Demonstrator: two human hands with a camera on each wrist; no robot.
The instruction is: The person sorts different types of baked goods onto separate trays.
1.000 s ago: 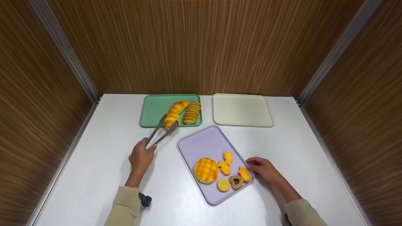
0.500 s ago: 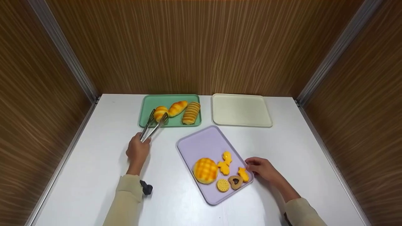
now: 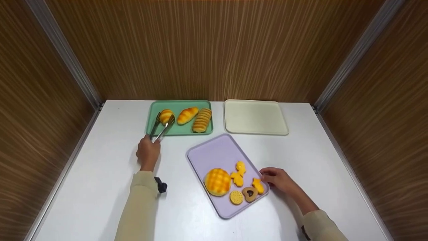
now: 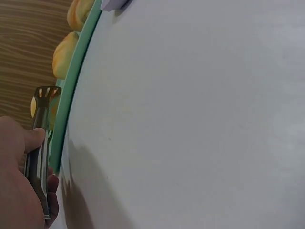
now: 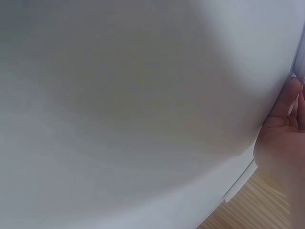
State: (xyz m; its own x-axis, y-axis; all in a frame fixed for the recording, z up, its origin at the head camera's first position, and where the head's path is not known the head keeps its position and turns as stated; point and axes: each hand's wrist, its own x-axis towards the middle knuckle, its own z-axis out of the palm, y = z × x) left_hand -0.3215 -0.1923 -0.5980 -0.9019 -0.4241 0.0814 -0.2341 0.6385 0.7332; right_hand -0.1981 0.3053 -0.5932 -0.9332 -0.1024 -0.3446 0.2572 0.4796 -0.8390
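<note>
My left hand point(image 3: 148, 151) grips metal tongs point(image 3: 163, 131) over the front left of the green tray point(image 3: 180, 130). The tong tips stand apart on either side of a small striped bun point(image 3: 166, 116); whether they still press it I cannot tell. Side-on in the left wrist view, the slotted tong head point(image 4: 47, 93) partly hides this bun. My right hand point(image 3: 279, 179) pinches the right rim of the lilac tray point(image 3: 214, 150), thumb at the edge. In the right wrist view its curled fingers point(image 5: 288, 95) meet that rim at the frame's edge.
An oval roll point(image 3: 187, 115) and a ridged roll point(image 3: 202, 120) share the green tray. On the lilac tray lie a checked round bread point(image 3: 218, 182), a heart cookie point(image 3: 250, 194), a round biscuit point(image 3: 236, 197) and yellow shaped cookies point(image 3: 237, 179). A cream tray point(image 3: 255, 117) stands back right.
The left hand and tongs have moved left and away from me, carrying the small bun from beside the oval roll to the green tray's left part. The right hand has stayed put.
</note>
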